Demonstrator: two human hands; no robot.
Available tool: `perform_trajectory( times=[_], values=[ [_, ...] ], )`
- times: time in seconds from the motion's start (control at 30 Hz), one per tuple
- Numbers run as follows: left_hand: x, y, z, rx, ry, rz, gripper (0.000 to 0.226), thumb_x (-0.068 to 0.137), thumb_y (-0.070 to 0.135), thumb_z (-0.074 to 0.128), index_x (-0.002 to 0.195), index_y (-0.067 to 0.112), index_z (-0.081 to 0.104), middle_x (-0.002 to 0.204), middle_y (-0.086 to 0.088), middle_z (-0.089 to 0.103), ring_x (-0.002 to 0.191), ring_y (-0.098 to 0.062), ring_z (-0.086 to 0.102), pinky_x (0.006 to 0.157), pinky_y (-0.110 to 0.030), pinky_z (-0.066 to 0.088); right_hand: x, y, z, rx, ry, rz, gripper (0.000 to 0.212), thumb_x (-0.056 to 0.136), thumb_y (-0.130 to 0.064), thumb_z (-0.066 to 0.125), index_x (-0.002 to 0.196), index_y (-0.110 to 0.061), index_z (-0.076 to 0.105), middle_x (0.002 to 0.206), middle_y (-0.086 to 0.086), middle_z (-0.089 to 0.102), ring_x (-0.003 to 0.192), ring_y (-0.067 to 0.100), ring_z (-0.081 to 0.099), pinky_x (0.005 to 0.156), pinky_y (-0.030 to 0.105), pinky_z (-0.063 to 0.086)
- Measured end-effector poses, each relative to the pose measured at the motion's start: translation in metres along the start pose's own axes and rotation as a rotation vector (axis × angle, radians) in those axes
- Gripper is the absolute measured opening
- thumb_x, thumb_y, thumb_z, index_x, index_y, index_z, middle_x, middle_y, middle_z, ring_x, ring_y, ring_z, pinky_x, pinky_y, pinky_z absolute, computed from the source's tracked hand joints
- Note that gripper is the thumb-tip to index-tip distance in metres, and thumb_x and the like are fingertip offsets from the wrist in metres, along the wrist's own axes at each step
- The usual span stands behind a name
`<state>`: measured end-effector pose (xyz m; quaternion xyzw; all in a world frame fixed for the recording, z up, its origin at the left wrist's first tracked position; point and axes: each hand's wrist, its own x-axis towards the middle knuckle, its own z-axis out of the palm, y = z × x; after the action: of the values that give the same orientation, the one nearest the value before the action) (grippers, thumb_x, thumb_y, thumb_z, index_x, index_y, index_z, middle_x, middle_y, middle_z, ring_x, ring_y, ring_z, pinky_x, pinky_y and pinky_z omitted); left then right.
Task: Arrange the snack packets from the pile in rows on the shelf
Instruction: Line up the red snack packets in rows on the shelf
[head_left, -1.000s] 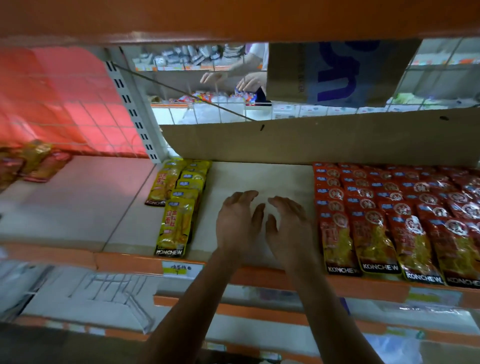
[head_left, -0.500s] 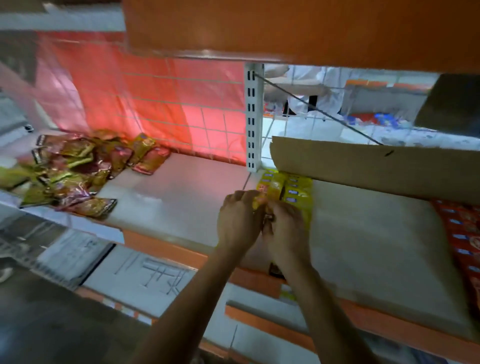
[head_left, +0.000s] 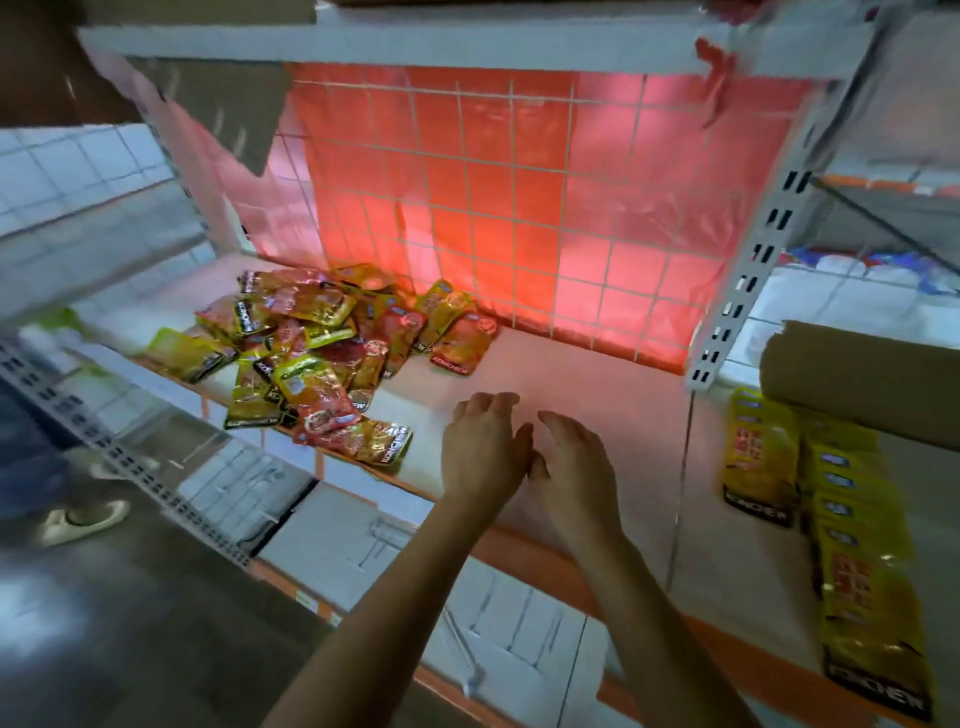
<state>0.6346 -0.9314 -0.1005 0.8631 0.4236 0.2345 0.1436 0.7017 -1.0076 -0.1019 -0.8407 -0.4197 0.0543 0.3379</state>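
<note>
A loose pile of snack packets (head_left: 311, 348), yellow, orange and red, lies on the left part of the white shelf (head_left: 597, 384). My left hand (head_left: 480, 452) and my right hand (head_left: 574, 465) hover side by side over the bare shelf just right of the pile, fingers relaxed and holding nothing. Two rows of yellow packets (head_left: 852, 535) lie arranged on the shelf section at the right, running from back to front.
A wire grid backed by red plastic (head_left: 519, 208) closes the rear of the shelf. A white slotted upright (head_left: 743, 280) divides the two shelf sections. A cardboard sheet (head_left: 857, 369) lies behind the yellow rows. Another person's shoe (head_left: 83, 517) shows at the lower left.
The view has swung left from the arranged rows to the pile. My hands have left the yellow packets, moved left and opened over the bare shelf.
</note>
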Motion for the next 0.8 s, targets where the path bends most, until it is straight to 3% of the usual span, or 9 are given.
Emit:
perform_trajectory(
  times=[0.23, 0.47, 0.63, 0.8],
  values=[
    [0.015, -0.063, -0.026, 0.021, 0.044, -0.165, 0.043, 0.092, 0.034, 0.057, 0.131, 0.017, 0.054, 0.131, -0.008, 0.056, 0.120, -0.027, 0.048, 0.095, -0.036, 0.043, 0.015, -0.042, 0.048, -0.019, -0.132, -0.114, 0.035, 0.091, -0.031, 0.062, 0.125, -0.024, 0.058, 0.129, -0.002, 0.061, 0.115, 0.018, 0.057, 0.103, 0.029, 0.039],
    [0.029, -0.123, -0.066, 0.161, 0.149, -0.467, 0.041, 0.090, 0.032, 0.059, 0.123, 0.009, 0.052, 0.124, -0.018, 0.050, 0.114, -0.035, 0.045, 0.090, -0.042, 0.041, 0.030, -0.092, 0.087, -0.016, -0.296, -0.236, 0.049, 0.090, -0.030, 0.060, 0.135, -0.015, 0.048, 0.134, 0.007, 0.054, 0.121, 0.028, 0.047, 0.099, 0.035, 0.038],
    [0.029, -0.144, -0.072, 0.231, 0.099, -0.593, 0.059, 0.084, 0.043, 0.066, 0.125, 0.006, 0.044, 0.127, -0.021, 0.044, 0.117, -0.038, 0.043, 0.091, -0.043, 0.041, 0.030, -0.113, 0.105, -0.132, -0.340, -0.274, 0.050, 0.087, -0.050, 0.057, 0.120, -0.013, 0.053, 0.120, 0.009, 0.059, 0.111, 0.030, 0.049, 0.088, 0.038, 0.040],
    [0.035, -0.150, -0.070, 0.078, 0.121, -0.592, 0.079, 0.074, 0.037, 0.079, 0.135, 0.010, 0.038, 0.130, -0.026, 0.040, 0.118, -0.043, 0.044, 0.096, -0.044, 0.041, 0.038, -0.114, 0.103, -0.236, -0.352, -0.237, 0.040, 0.090, -0.040, 0.055, 0.120, -0.015, 0.049, 0.123, 0.008, 0.050, 0.116, 0.028, 0.042, 0.088, 0.036, 0.036]
  ],
)
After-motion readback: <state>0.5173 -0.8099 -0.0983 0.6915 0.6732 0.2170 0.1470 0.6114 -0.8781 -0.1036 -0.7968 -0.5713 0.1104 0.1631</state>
